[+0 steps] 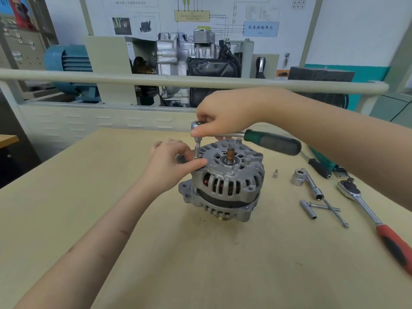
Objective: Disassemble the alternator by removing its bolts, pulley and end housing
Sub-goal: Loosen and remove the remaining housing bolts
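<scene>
On the tan workbench (66, 219) the alternator (225, 186) stands pulley-down, shaft end up, about mid-table. Our right hand (225, 114) pinches the head of the green-handled ratchet (267, 141), fingers curled round it, with the socket extension (197, 149) set upright on a through bolt at the housing's left rim. Our left hand (171, 163) steadies the socket's foot, thumb and fingertips pinching it against the casting. We judge the step goes best if we keep the extension plumb, press down on the head, and brace the housing against turning. Behind, a blue wall label (260, 29) reads 仪表控制单元; other printing is too blurred to read.
</scene>
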`<state>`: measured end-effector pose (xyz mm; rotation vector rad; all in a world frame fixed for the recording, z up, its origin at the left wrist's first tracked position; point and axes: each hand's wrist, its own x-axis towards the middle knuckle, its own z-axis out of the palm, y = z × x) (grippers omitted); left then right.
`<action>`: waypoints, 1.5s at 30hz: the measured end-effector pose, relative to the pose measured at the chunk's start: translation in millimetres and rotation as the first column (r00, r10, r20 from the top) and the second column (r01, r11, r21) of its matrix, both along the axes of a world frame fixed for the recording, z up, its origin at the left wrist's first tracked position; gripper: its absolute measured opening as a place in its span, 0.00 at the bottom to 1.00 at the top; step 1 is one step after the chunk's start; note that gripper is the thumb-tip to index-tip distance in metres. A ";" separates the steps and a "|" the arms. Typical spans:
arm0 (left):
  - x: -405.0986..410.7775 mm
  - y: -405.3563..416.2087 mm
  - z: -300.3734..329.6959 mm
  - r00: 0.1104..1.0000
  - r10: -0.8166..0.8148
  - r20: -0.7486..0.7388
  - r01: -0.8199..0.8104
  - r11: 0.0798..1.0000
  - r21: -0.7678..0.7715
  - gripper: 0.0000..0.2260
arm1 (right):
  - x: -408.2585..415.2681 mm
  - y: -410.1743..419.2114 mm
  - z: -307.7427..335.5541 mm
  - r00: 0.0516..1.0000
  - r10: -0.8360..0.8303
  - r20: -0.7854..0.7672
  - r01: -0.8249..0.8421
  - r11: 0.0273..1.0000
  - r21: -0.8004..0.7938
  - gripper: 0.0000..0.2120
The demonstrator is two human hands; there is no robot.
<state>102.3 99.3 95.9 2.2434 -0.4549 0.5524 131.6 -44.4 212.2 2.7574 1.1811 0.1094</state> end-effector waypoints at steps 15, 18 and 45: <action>2.0 7.3 6.1 0.987 -0.119 -0.110 0.113 0.992 -0.057 0.05 | -0.2 2.1 6.1 1.000 0.013 -0.027 -0.013 1.000 -0.013 0.18; 2.6 12.7 8.9 0.971 -0.188 -0.145 0.181 0.982 -0.060 0.04 | -3.5 -1.9 5.9 0.999 0.040 -0.034 -0.040 0.999 -0.010 0.14; 3.2 11.6 3.5 0.984 -0.143 -0.110 0.148 0.988 0.036 0.08 | -9.5 -3.6 -0.5 0.993 0.088 -0.080 -0.077 0.989 0.129 0.12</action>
